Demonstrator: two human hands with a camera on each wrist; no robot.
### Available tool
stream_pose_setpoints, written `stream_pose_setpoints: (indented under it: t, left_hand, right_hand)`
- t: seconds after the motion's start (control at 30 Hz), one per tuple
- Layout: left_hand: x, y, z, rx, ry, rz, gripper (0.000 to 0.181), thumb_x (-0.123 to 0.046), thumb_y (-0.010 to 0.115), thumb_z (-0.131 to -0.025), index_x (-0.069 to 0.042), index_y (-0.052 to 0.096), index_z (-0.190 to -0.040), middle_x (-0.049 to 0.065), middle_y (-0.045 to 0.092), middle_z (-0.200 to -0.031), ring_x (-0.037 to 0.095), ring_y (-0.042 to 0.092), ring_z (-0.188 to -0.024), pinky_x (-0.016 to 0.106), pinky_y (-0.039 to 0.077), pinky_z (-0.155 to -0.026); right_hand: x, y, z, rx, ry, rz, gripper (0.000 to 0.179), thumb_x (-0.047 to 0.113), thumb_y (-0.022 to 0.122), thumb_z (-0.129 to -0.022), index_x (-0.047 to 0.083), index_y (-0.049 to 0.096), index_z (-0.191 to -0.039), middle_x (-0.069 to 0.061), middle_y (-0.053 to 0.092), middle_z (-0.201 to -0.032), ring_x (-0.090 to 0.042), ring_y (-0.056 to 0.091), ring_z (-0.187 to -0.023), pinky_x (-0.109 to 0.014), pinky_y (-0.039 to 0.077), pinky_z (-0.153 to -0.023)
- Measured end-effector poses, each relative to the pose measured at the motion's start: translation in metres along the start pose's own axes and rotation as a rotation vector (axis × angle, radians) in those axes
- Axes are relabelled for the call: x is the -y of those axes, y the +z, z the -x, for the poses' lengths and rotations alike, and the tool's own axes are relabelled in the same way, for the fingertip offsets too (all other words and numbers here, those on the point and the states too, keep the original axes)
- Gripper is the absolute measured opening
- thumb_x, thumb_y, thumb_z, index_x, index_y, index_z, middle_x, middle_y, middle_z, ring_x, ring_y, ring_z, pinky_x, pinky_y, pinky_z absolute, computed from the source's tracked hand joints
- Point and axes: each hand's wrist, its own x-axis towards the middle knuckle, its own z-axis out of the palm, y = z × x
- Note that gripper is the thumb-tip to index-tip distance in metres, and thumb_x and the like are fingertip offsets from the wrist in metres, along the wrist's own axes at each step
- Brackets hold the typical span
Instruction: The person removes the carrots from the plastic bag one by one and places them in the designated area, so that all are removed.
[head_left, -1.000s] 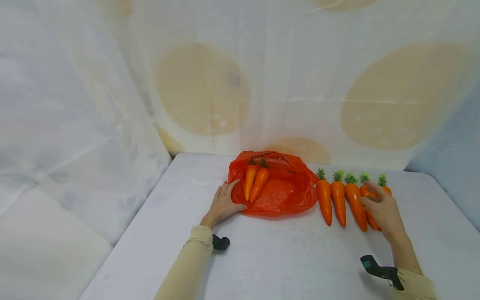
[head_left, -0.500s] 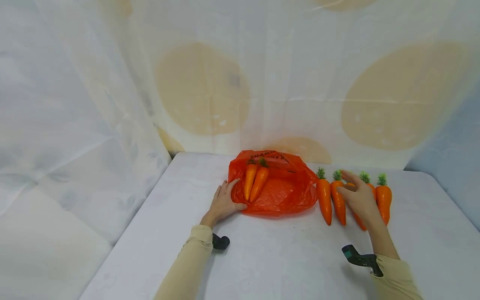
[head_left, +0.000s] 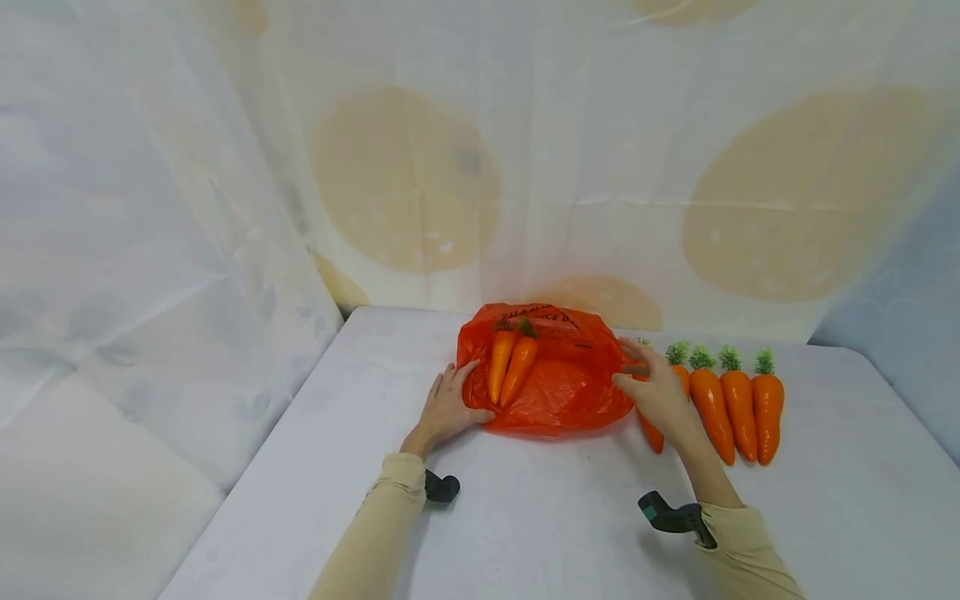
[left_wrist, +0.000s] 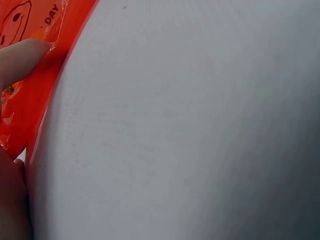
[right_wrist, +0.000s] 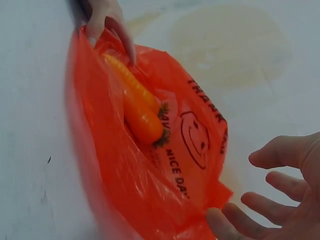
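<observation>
A red plastic bag [head_left: 566, 392] with black lettering and a smiley lies on its side, its mouth facing me. Two orange carrots [head_left: 519, 372] with green tops rest inside its left part. My left hand [head_left: 446, 404] has its fingers spread along the bag's left rim; in the left wrist view its thumb [left_wrist: 25, 57] lies against the red plastic. My right hand [head_left: 660, 400], fingers apart and holding nothing, is at the bag's right edge. Below it, partly covered, is the nearest carrot [head_left: 651, 429] of a row. In the right wrist view a fingertip overlaps the bag's corner.
Several more carrots [head_left: 741, 417] lie side by side to the right of the bag, tops pointing away. The white table [head_left: 555, 517] meets a draped cloth wall [head_left: 585, 167] behind the bag. Black camera mounts [head_left: 671, 515] stick out from both wrists.
My right hand has swept left from over the right end of the carrot row to the bag's right edge. The left hand, bag and carrots have stayed put.
</observation>
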Motion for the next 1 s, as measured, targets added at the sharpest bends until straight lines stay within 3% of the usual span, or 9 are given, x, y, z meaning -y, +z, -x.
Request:
stream_pose_setpoints:
  t: [0.33, 0.63, 0.77, 0.87, 0.9, 1.0]
  left_hand:
    - [-0.002, -0.002, 0.001, 0.008, -0.001, 0.005, 0.09, -0.045, 0.072, -0.069, -0.026, 0.027, -0.145, 0.012, 0.021, -0.15, 0.028, 0.007, -0.141, 0.047, 0.004, -0.113]
    - [0.002, 0.002, 0.0, 0.02, -0.042, 0.009, 0.09, -0.046, 0.072, -0.069, -0.033, 0.025, -0.144, 0.009, 0.017, -0.152, 0.027, 0.006, -0.141, 0.049, 0.006, -0.113]
    - [0.002, 0.002, 0.0, 0.017, -0.032, 0.004, 0.09, -0.046, 0.072, -0.068, -0.031, 0.025, -0.144, 0.01, 0.017, -0.152, 0.029, 0.007, -0.141, 0.051, 0.007, -0.112]
    - [0.002, 0.002, 0.0, 0.017, -0.028, 0.001, 0.09, -0.046, 0.072, -0.069, -0.031, 0.025, -0.144, 0.011, 0.017, -0.152, 0.029, 0.007, -0.141, 0.05, 0.007, -0.112]
    - [0.002, 0.002, 0.0, 0.018, -0.031, -0.001, 0.09, -0.046, 0.071, -0.069, -0.031, 0.025, -0.145, 0.011, 0.017, -0.152, 0.028, 0.006, -0.141, 0.05, 0.007, -0.113]
    - [0.002, 0.001, 0.0, 0.021, -0.046, 0.001, 0.09, -0.047, 0.071, -0.069, -0.033, 0.024, -0.145, 0.009, 0.016, -0.152, 0.027, 0.005, -0.141, 0.048, 0.006, -0.113]
  right_hand:
    - [0.011, 0.031, -0.013, 0.045, -0.011, 0.015, 0.06, 0.017, 0.056, -0.089, 0.015, 0.031, -0.144, -0.014, 0.038, -0.142, -0.035, 0.046, -0.118, -0.045, 0.051, -0.083]
    - [0.015, 0.068, -0.032, 0.102, -0.021, 0.083, 0.063, 0.009, 0.057, -0.084, 0.013, 0.034, -0.142, -0.016, 0.039, -0.141, -0.035, 0.051, -0.113, -0.034, 0.051, -0.074]
    - [0.013, 0.082, -0.046, 0.123, -0.009, 0.104, 0.066, 0.005, 0.057, -0.082, 0.009, 0.032, -0.142, -0.018, 0.039, -0.14, -0.027, 0.056, -0.085, -0.029, 0.047, -0.062]
    - [0.01, 0.093, -0.055, 0.136, 0.018, 0.128, 0.068, 0.004, 0.058, -0.08, 0.007, 0.031, -0.142, -0.018, 0.038, -0.141, -0.022, 0.048, -0.066, -0.029, 0.044, -0.058]
    - [0.01, 0.097, -0.057, 0.137, 0.023, 0.143, 0.069, 0.004, 0.059, -0.08, 0.006, 0.03, -0.142, -0.018, 0.038, -0.14, -0.022, 0.047, -0.066, -0.03, 0.044, -0.06]
    - [0.009, 0.109, -0.061, 0.136, 0.043, 0.187, 0.069, 0.006, 0.061, -0.08, 0.005, 0.031, -0.142, -0.019, 0.039, -0.14, -0.028, 0.054, -0.088, -0.038, 0.049, -0.081]
